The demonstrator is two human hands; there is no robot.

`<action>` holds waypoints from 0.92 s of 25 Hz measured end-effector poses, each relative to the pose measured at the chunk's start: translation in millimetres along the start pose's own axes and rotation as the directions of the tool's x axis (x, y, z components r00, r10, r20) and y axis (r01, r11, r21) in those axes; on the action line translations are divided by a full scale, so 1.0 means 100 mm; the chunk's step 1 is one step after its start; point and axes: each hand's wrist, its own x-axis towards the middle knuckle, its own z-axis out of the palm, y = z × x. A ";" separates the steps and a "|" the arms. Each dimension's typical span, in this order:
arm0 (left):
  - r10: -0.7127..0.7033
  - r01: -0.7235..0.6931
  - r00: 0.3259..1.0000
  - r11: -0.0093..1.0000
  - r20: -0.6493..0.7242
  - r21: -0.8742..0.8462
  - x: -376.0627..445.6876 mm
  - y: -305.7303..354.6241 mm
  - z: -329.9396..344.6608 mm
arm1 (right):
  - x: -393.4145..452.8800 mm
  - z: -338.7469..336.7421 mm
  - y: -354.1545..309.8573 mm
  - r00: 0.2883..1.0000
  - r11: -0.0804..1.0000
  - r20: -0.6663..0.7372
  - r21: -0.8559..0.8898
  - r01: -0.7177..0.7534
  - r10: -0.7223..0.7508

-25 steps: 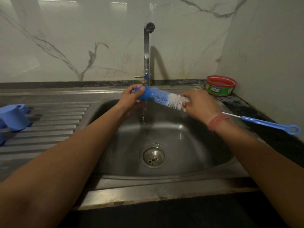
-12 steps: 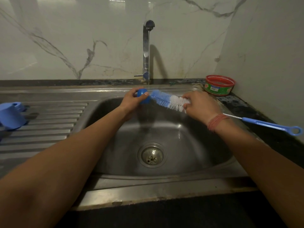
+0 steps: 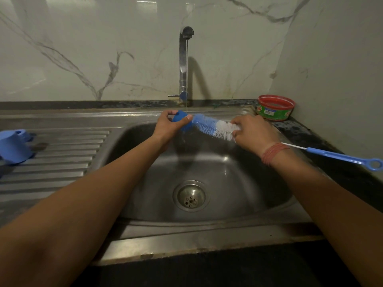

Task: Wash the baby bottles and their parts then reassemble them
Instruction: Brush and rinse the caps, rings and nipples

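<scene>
1. Two hands over the sink (image 3: 145,216), under a thin water stream (image 3: 187,79) from the tap (image 3: 183,59).
2. Left hand (image 3: 167,127) fingers curl round the blue sponge tip (image 3: 182,119) of the bottle brush (image 3: 215,128).
3. Right hand (image 3: 252,131) grips the brush at its white bristles; the handle sticks out past the right wrist.
4. Blue bottle part (image 3: 14,146) lies on the drainboard, well left.

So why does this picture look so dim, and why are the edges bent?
Head view: dim light, with glare streaks on the marble wall and a shine in the sink; the tap casts a dark shadow to its right; the wide lens bows the sink's front rim.
</scene>
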 end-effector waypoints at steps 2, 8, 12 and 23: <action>0.019 -0.019 1.000 1.000 0.023 0.021 -0.02 0.01 0.00 | 0.00 0.00 0.00 1.000 1.000 0.001 -0.005 -0.002 0.002; -0.015 0.015 1.000 1.000 -0.023 -0.017 0.01 -0.01 -0.02 | -0.01 -0.02 0.00 1.000 1.000 0.004 0.000 -0.004 0.004; -0.018 0.019 0.999 0.999 0.029 -0.041 0.01 -0.04 -0.03 | -0.02 -0.03 0.00 1.000 1.000 -0.005 0.009 -0.008 0.008; -0.105 0.130 0.989 0.947 0.103 -0.293 0.01 0.02 -0.10 | -0.03 -0.05 -0.02 1.000 1.000 0.013 0.013 -0.021 0.020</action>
